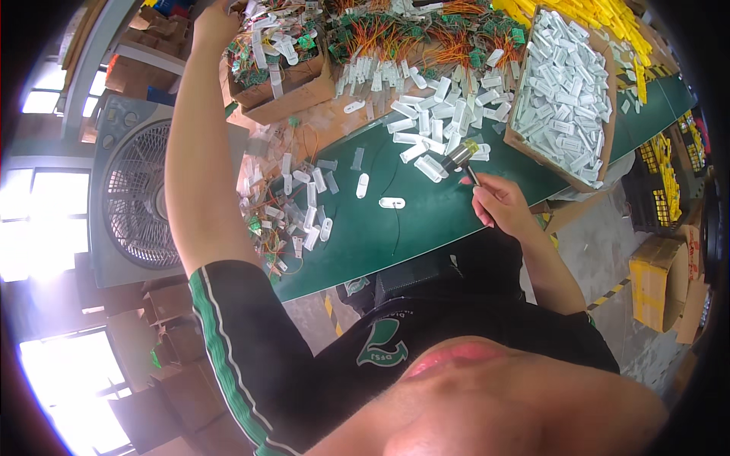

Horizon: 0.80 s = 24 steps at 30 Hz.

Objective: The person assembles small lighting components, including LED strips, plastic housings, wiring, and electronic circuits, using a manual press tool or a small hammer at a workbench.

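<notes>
Gripping a hammer (pixel 459 156), right hand (pixel 502 204) has room along table's front edge (pixel 365 264).

The person wears a black shirt (pixel 433 315) with short sleeves. At 8 o'clock, the left sleeve (pixel 255 319) carries a wide green stripe (pixel 217 353) with pale piping along its edges. Near 6 o'clock, the chest bears a curved green logo (pixel 384 342), outlined in white, with small lettering. The left hand (pixel 215 20) and right hand (pixel 502 204) are bare.
</notes>
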Each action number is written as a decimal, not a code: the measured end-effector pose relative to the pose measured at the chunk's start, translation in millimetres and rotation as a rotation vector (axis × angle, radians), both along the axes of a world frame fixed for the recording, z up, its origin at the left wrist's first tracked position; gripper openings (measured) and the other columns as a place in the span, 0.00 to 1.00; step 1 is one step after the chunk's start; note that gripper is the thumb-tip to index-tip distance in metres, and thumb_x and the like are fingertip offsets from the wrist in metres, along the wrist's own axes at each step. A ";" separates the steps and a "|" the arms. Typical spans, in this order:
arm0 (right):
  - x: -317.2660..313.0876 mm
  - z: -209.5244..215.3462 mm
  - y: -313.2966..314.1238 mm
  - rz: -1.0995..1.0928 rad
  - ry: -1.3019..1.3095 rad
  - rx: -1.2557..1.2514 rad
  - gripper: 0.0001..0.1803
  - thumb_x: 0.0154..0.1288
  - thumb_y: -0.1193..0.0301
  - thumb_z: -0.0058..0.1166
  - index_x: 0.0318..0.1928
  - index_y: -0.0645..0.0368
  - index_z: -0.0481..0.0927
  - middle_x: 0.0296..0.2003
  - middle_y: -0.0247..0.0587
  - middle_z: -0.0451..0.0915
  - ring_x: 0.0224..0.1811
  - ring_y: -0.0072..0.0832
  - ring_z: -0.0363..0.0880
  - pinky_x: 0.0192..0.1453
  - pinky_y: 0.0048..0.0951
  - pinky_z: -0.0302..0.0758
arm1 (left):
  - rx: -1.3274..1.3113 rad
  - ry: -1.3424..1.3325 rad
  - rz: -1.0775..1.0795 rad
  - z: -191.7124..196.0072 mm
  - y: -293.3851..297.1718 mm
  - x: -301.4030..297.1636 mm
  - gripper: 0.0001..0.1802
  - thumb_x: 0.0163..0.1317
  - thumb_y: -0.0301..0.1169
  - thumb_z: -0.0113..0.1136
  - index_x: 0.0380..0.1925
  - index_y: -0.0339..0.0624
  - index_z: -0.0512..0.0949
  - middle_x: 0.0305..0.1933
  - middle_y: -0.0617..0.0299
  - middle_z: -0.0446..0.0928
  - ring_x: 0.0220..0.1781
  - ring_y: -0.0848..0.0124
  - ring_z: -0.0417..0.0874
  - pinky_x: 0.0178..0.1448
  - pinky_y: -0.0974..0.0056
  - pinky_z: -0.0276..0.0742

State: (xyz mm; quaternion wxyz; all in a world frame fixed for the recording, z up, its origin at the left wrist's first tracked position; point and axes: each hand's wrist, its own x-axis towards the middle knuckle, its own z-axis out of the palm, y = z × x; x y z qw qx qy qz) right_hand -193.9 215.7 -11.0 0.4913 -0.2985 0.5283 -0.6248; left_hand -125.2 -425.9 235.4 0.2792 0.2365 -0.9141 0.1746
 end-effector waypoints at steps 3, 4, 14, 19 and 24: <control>-9.8 -6.5 13.1 -0.101 -0.001 0.044 0.18 0.81 0.68 0.49 0.63 0.62 0.79 0.24 0.28 0.73 0.20 0.13 0.69 0.25 0.18 0.67 | 0.181 0.171 -0.235 -52.4 65.5 -50.5 0.18 0.69 0.38 0.61 0.54 0.43 0.85 0.46 0.53 0.89 0.49 0.62 0.91 0.54 0.59 0.83; -10.5 -6.6 12.7 -0.102 -0.007 0.035 0.18 0.81 0.67 0.50 0.63 0.62 0.79 0.24 0.28 0.73 0.21 0.13 0.69 0.25 0.18 0.67 | 0.191 0.162 -0.244 -57.0 80.8 -46.7 0.18 0.69 0.38 0.61 0.54 0.43 0.85 0.46 0.53 0.89 0.49 0.62 0.91 0.54 0.59 0.83; -8.6 -3.3 5.9 -0.072 -0.026 0.051 0.20 0.81 0.66 0.50 0.66 0.60 0.78 0.25 0.28 0.74 0.22 0.13 0.69 0.26 0.19 0.67 | 0.817 -0.014 -0.415 -189.2 272.3 -19.9 0.12 0.70 0.30 0.61 0.50 0.38 0.84 0.39 0.56 0.88 0.40 0.68 0.88 0.47 0.64 0.82; -7.6 -4.8 4.8 -0.093 0.059 -0.003 0.20 0.82 0.65 0.49 0.66 0.59 0.79 0.23 0.29 0.74 0.22 0.13 0.69 0.25 0.19 0.66 | 0.891 -0.160 -0.356 -222.9 314.5 -24.3 0.19 0.66 0.41 0.68 0.50 0.40 0.85 0.40 0.56 0.86 0.39 0.66 0.86 0.47 0.61 0.82; -7.8 -4.2 6.6 -0.098 0.075 -0.031 0.20 0.82 0.64 0.50 0.65 0.58 0.80 0.23 0.28 0.74 0.21 0.13 0.69 0.25 0.19 0.66 | 0.770 -0.088 -0.403 -233.9 327.7 -35.4 0.22 0.62 0.41 0.72 0.47 0.35 0.84 0.39 0.47 0.84 0.40 0.56 0.87 0.46 0.54 0.82</control>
